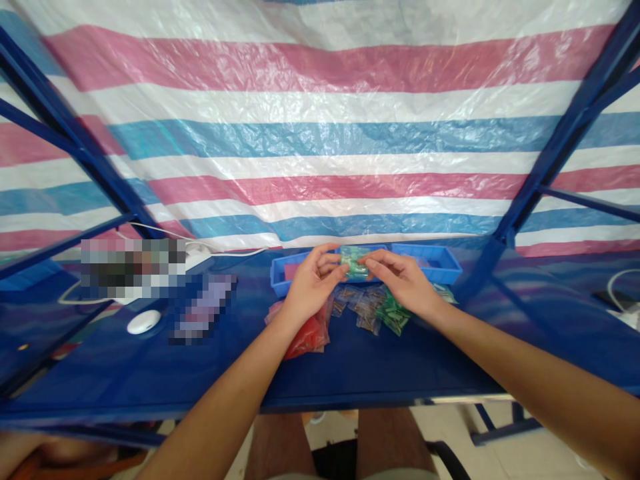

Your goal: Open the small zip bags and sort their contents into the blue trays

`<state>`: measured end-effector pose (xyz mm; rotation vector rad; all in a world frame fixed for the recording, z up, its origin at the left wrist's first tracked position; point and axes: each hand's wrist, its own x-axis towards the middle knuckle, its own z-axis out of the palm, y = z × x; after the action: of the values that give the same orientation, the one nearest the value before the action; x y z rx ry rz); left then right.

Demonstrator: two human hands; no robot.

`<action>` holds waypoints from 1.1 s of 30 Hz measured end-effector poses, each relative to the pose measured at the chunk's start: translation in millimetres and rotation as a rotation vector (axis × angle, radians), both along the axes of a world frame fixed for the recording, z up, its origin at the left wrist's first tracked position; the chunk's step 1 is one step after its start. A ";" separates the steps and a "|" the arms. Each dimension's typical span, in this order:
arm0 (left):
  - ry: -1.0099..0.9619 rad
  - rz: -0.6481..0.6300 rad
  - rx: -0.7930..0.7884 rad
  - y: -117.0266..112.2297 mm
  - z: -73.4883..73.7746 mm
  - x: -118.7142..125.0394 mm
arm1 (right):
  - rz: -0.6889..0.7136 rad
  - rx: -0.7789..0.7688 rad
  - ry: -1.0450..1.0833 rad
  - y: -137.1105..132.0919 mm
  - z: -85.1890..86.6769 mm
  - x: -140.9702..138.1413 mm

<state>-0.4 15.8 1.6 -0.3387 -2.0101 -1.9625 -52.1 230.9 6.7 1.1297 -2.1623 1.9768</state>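
Both my hands meet above the blue table [150,373] and pinch a small clear bag of green pieces [356,265] between them. My left hand [313,280] grips its left end, my right hand [403,280] its right end, fingers closed on it. Under my hands lie several small clear bags: red ones [310,337] by my left wrist, brownish ones [363,307] in the middle, a green one [393,315] under my right hand. Behind them stand blue plastic trays [435,260] side by side.
A white round object [144,321] and white cables [220,252] lie at the left of the table, beside blurred-out areas. Blue metal frame bars [560,153] slant up on both sides. A striped pink, white and blue tarp [320,133] hangs behind.
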 end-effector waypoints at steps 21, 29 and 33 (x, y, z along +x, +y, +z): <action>0.113 0.246 -0.194 -17.2 8.4 1.5 | -0.393 0.538 0.522 20.8 -23.9 -52.9; 0.130 0.315 -0.762 -31.8 45.9 67.8 | -0.582 0.561 0.679 23.2 -11.6 -41.5; 0.064 0.241 -0.933 -35.1 34.6 116.8 | -0.554 0.518 0.686 22.1 -4.3 -35.1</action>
<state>116.4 -19.3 36.2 -0.3219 -2.6421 -0.7617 -87.2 253.0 2.4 0.8955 -2.2565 0.6887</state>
